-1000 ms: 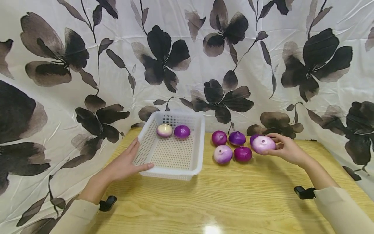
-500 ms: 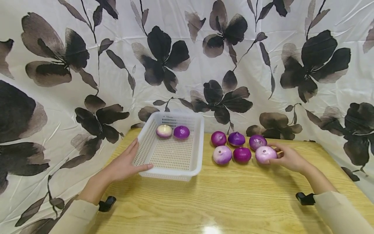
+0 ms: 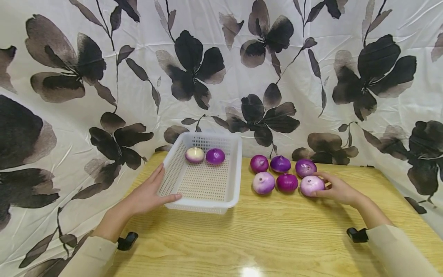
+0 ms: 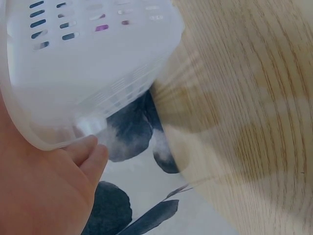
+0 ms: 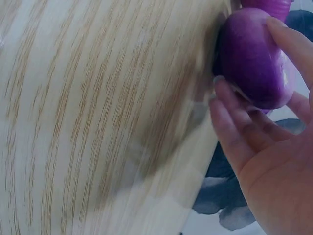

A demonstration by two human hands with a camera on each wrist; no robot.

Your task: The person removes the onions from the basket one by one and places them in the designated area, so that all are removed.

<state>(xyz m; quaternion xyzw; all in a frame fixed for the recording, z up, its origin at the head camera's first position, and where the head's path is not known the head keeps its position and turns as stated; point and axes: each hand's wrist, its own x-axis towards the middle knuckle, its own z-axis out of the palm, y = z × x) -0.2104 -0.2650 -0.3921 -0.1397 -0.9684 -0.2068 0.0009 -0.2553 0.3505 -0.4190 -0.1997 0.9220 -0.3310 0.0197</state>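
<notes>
My right hand (image 3: 340, 188) holds a pale purple onion (image 3: 312, 186) at the near right end of a group of onions. In the right wrist view, the thumb and fingers (image 5: 230, 115) curve round the onion (image 5: 254, 58), which looks darker there. My left hand (image 3: 143, 195) grips the left side of a white perforated plastic basket (image 3: 235, 169), thumb over the near rim and fingers along the outer wall. In the left wrist view, fingertips (image 4: 93, 156) show at the basket's edge (image 4: 54, 112). Inside the basket sit a cream-and-purple onion (image 3: 195, 155) and a purple onion (image 3: 215, 156).
Between basket and right hand, two short rows of onions stand on the wooden table (image 3: 277, 234), among them a whitish one (image 3: 263, 182) and a magenta one (image 3: 287, 183). Another purple onion (image 3: 306, 168) lies just behind the held one. A floral cloth (image 3: 214, 77) hangs behind.
My right hand has brought the pale onion down and nearer, from in front of the rear purple onion onto the near row, then slightly left. The left hand and basket stay put.
</notes>
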